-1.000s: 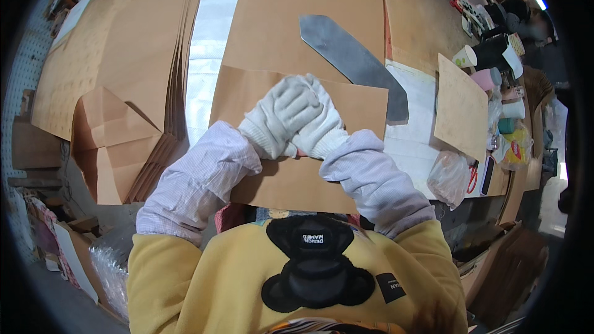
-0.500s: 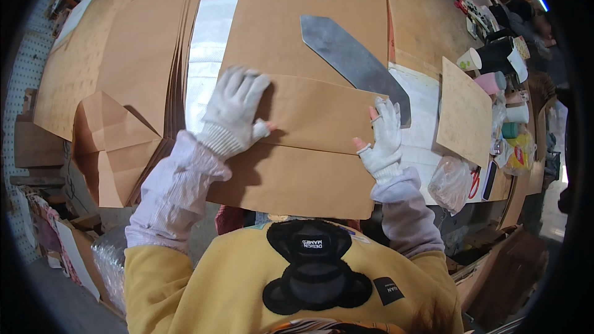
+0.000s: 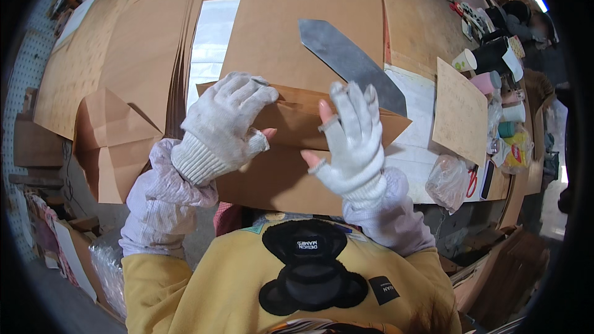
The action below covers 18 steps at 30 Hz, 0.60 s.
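Observation:
My left hand (image 3: 228, 125), in a white knitted glove with a bare thumb tip, lies over the left part of a folded brown paper piece (image 3: 291, 170). Its fingers are stretched out toward the far edge, with the thumb apart. Above the right part, my right hand (image 3: 354, 137), gloved the same way, is open with fingers raised and spread; whether it touches the paper I cannot tell. The end of the paper stands partly open, its pointed corners sticking out at both sides. Beyond it, a grey flat plate (image 3: 354, 62) with angled ends lies slantwise on the brown paper.
Stacked brown paper sheets (image 3: 148, 49) lie at the left, with a folded paper bag end (image 3: 114, 142) in front. At right are a thin board (image 3: 460, 111), a clear plastic bag (image 3: 447, 179), red-handled scissors (image 3: 472, 180) and several cups (image 3: 487, 81).
The flat near fold of the paper has lifted and opened, its corners now jutting out sideways. My right hand has moved left over the paper, and my left hand slightly nearer.

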Motion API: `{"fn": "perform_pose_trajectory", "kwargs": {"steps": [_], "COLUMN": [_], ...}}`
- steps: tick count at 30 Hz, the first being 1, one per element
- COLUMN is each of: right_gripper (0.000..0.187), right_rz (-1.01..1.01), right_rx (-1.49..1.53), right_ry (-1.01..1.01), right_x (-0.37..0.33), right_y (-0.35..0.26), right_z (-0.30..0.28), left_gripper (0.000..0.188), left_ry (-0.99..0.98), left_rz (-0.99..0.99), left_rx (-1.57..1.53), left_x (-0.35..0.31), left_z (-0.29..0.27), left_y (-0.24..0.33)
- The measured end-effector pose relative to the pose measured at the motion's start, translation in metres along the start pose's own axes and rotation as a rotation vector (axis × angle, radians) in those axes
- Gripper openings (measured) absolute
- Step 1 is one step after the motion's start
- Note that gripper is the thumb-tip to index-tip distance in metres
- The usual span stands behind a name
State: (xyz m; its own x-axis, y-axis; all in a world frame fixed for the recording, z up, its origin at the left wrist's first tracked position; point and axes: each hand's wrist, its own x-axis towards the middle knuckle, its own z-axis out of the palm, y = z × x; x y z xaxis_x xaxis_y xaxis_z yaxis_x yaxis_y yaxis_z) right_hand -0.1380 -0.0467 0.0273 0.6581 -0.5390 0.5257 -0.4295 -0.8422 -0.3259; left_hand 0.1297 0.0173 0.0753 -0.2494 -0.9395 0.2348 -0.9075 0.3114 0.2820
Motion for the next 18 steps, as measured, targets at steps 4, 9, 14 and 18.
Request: {"fn": "perform_pose_trajectory", "kwargs": {"steps": [4,9,14,18], "right_gripper": [0.053,0.025,0.024,0.095], "right_rz": [-0.028,-0.104,-0.181,0.608], "right_rx": [-0.016,0.185,0.351,1.206], "right_ry": [0.002,0.032,-0.23,0.414], "right_x": [0.018,-0.005,-0.046,-0.094], "right_y": [-0.011,-0.055,-0.042,0.005], "right_z": [-0.002,0.001,-0.011,-0.006], "left_gripper": [0.041,0.022,0.023,0.02], "left_ry": [-0.116,-0.733,-0.269,0.428], "left_rz": [-0.118,-0.579,-0.116,0.196], "left_rx": [-0.012,0.235,0.653,0.672], "left_x": [0.032,0.106,0.076,-0.01], "left_z": [-0.017,-0.012,0.047,0.066], "left_y": [0.01,-0.002,-0.009,0.017]}}
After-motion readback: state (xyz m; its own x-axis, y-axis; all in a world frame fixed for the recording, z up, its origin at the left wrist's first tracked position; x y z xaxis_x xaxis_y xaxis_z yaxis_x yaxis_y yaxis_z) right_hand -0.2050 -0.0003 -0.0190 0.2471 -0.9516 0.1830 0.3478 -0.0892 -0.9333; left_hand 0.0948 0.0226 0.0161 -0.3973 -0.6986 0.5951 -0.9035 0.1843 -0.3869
